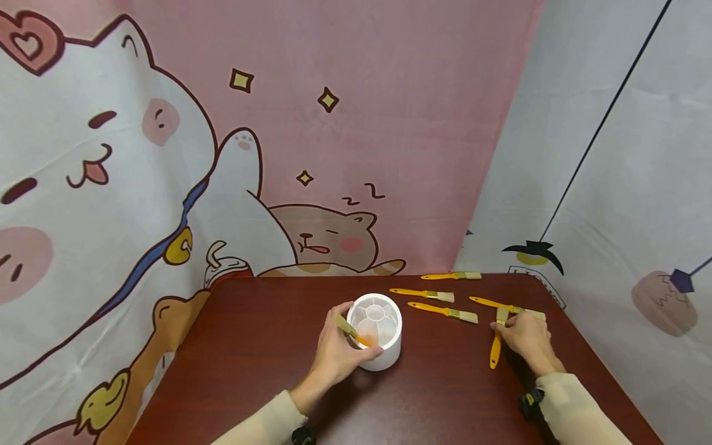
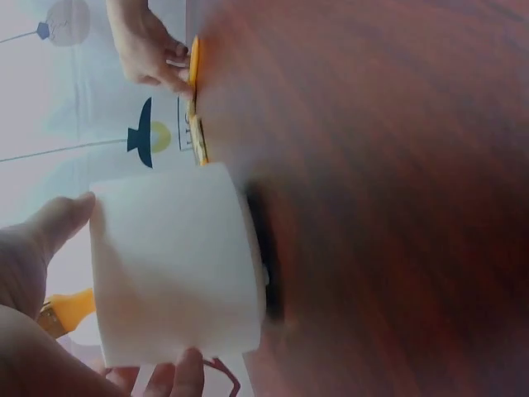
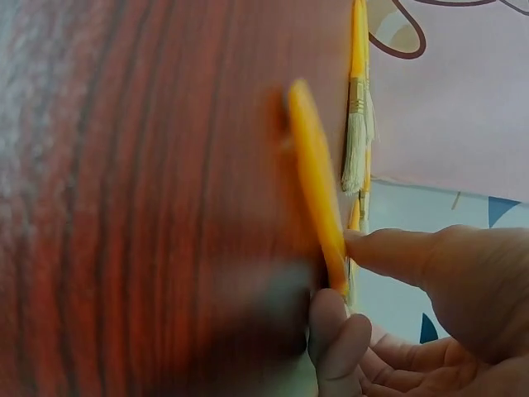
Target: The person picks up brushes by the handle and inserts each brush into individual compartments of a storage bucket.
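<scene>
My left hand (image 1: 334, 352) grips the side of a round white organizer (image 1: 392, 355) with divided compartments, thumb at the near rim. One paintbrush (image 1: 347, 327) stands in it, handle down, its bristles leaning out over the rim toward the hand. In the left wrist view the organizer's smooth wall (image 2: 178, 265) fills the middle, close over the table. At the right, my right hand (image 1: 527, 339) pinches another yellow-handled paintbrush (image 1: 495, 352) near its ferrule, between thumb and fingers. That brush's handle (image 3: 312, 169) points away from the hand in the right wrist view.
Just beyond the right hand lies a paintbrush (image 1: 489, 302), overlapped by the pinched one's bristles. Three more lie between organizer and back edge: a near brush (image 1: 439, 309), a middle brush (image 1: 417, 293) and a far brush (image 1: 445, 276). Printed cloth hangs behind the brown table (image 1: 267, 334).
</scene>
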Tool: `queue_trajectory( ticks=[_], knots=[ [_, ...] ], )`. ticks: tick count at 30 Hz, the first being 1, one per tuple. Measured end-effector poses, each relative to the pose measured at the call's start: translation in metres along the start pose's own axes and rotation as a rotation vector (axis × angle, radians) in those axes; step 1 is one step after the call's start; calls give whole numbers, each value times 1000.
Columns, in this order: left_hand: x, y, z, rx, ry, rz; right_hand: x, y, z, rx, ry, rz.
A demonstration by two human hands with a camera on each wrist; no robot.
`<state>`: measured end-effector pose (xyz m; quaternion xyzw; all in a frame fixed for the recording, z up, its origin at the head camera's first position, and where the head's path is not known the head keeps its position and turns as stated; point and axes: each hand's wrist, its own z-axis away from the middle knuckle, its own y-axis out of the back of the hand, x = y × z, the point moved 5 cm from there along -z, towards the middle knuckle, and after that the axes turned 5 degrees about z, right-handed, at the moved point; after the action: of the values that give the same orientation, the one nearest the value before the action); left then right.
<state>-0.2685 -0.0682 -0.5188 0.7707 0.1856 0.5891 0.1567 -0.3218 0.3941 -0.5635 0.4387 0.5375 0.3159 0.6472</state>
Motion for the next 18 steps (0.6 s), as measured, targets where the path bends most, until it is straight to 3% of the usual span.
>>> queue_trajectory(
  ticks=[10, 18],
  knots=[
    [-6, 11, -12, -209, -38, 101, 0, 6, -1, -7, -44, -25],
    [-10, 13, -17, -267, -41, 92, 2, 5, -1, 35, -32, -50]
  ],
)
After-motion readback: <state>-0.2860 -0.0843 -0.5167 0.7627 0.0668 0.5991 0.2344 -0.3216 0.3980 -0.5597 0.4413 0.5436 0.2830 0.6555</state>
